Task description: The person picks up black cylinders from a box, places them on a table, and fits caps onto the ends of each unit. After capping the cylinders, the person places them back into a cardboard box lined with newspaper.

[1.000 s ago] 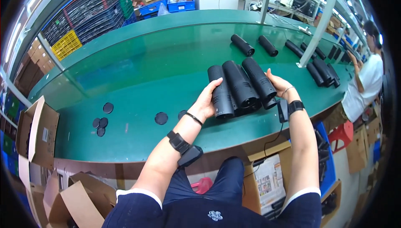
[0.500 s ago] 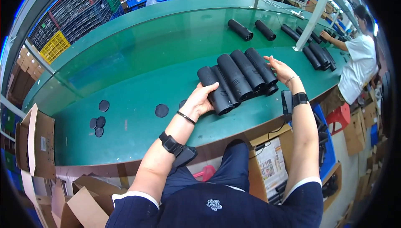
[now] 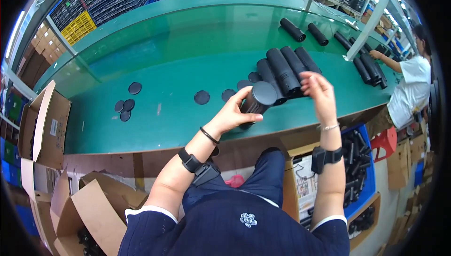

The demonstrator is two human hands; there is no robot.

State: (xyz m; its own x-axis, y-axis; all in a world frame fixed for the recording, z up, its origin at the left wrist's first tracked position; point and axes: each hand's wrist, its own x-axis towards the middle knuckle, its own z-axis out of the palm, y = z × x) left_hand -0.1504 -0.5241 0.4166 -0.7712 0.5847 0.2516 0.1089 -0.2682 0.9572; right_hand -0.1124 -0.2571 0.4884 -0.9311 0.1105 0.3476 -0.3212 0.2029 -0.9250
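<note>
Black tube [image 3: 256,103], capped end toward the camera, sits right of centre above the near edge of the green tabletop [image 3: 164,68], the left hand [image 3: 233,114] in a closed grip around it. Right hand [image 3: 318,94] hovers open beside it, holding nothing; best to steady the tube there before fitting anything.

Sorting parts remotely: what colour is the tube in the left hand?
Black; the tube in the left hand shows best in the head view.

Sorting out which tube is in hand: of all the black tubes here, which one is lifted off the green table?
The black tube gripped in the left hand, capped end toward the camera. The others lie on the green table, with the nearest bundle just beyond the open right hand.
</note>
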